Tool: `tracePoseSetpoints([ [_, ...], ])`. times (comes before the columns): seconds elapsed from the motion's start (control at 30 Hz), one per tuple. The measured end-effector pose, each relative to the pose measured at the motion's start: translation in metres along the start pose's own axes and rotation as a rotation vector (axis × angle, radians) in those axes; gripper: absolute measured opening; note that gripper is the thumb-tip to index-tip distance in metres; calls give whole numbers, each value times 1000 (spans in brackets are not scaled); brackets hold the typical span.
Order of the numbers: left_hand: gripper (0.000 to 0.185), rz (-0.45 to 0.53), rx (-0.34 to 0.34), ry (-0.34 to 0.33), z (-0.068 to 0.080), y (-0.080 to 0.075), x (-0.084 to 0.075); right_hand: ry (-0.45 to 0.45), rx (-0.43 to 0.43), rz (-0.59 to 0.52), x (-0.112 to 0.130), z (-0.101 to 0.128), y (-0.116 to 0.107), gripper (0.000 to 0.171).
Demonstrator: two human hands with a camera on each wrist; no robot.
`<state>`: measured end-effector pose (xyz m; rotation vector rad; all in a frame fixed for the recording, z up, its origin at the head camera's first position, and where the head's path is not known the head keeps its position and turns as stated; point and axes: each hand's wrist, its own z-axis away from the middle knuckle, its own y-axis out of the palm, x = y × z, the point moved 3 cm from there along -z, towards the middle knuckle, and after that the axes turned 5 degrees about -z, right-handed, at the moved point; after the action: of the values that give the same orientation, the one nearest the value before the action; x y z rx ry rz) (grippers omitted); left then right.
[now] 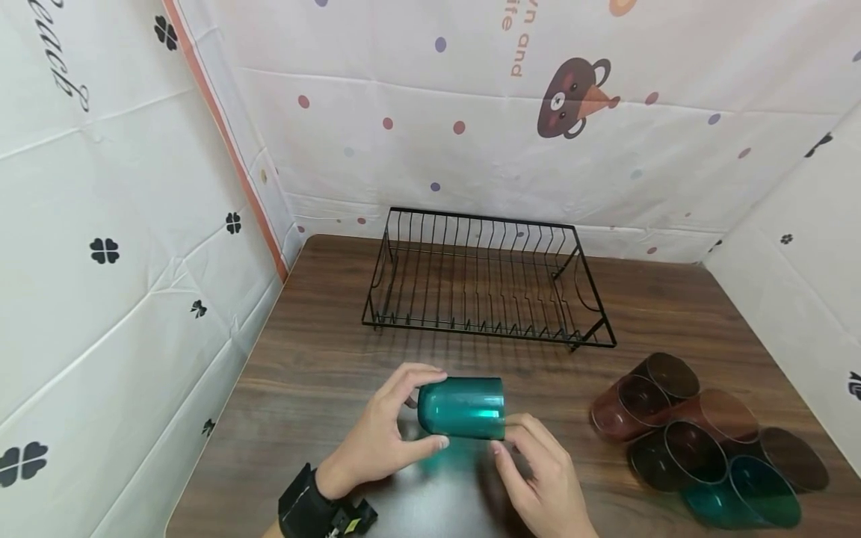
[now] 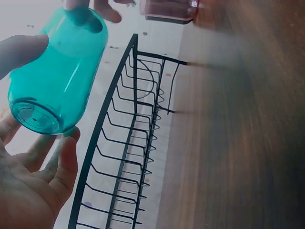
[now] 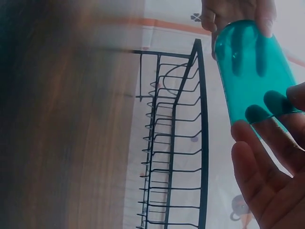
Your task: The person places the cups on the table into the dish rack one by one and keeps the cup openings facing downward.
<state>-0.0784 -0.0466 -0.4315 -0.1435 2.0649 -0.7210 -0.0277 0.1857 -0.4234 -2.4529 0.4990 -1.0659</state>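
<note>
A see-through teal cup (image 1: 461,408) is held on its side above the table, its rounded base to the left and its rim to the right. My left hand (image 1: 383,430) grips it at the base end, thumb on the near side and fingers on the far side. At the rim end, my right hand (image 1: 541,474) holds the cup (image 3: 257,71), with fingertips showing through the teal wall in the right wrist view. The left wrist view shows the ringed bottom of the cup (image 2: 59,71) turned toward the camera.
Behind the hands stands a black wire dish rack (image 1: 487,329) with upright dividers. To the right, several clear-coloured cups lie clustered, among them a reddish cup (image 1: 615,415), a dark cup (image 1: 662,463) and another teal cup (image 1: 716,504). Patterned cloth walls (image 1: 377,164) border the wooden table (image 1: 303,359).
</note>
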Motion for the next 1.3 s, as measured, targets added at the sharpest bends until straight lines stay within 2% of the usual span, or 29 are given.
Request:
tracePoseSetpoints([
  [0.17,72,-6,11,1,-1,-1,0,-3,9,5,-1,-1,1,33],
  [0.3,71,-13,13,7,-1,-2,0,36,11,21,-2,0,1,36],
  [0.43,71,-13,8,14,-1,-3,0,68,-28,34,-4,0,-1,57],
  [0.5,72,-12,6,16,-1,-3,-1,45,-52,31,-4,-1,-2,69],
  [0.57,72,-13,7,18,-2,-3,-1,14,-55,38,-5,-3,-3,72],
  [0.67,72,-17,21,17,-2,-4,-1,-23,-19,27,-6,-7,-3,77],
  [0.9,71,-24,57,15,-2,-4,-2,5,92,5,-10,-10,-3,90],
  [1.3,72,11,44,12,-2,-8,-8,23,108,-28,-14,-7,-1,90],
])
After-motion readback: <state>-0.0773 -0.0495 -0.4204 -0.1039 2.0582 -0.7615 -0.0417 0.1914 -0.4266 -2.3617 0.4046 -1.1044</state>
